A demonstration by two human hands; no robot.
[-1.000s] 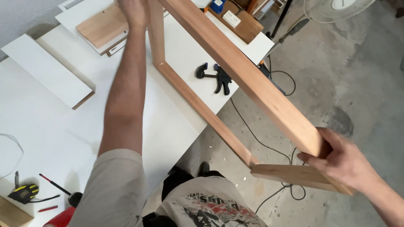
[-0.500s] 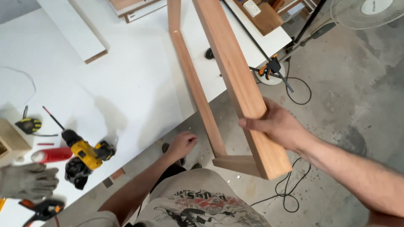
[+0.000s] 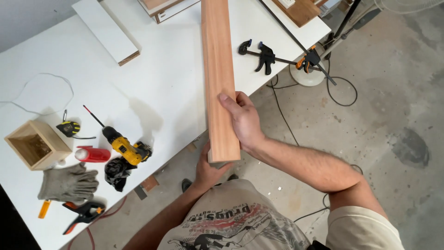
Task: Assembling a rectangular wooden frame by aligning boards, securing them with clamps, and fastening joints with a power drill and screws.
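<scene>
a: fingers (image 3: 227,103) of the right hand (image 3: 243,121) wrapped over the right edge of the wooden frame (image 3: 218,69), thumb side on its face. clamped firm.

b: left hand (image 3: 209,170)?

a: under the near end of the frame, palm cupping the bottom edge. fingers mostly hidden behind the wood, so how they close i cannot tell.

b: frame position?

a: seen edge-on, long and reddish, held above the edge of the white table (image 3: 162,92), far end running out of the top of view.

b: on the table?

a: yellow drill (image 3: 124,146) beside a red can (image 3: 92,154), grey gloves (image 3: 68,184), small wooden box (image 3: 37,144), tape measure (image 3: 68,128), white board (image 3: 107,31). black bar clamp (image 3: 273,56) at the right edge. cables on the concrete floor (image 3: 388,115).
</scene>
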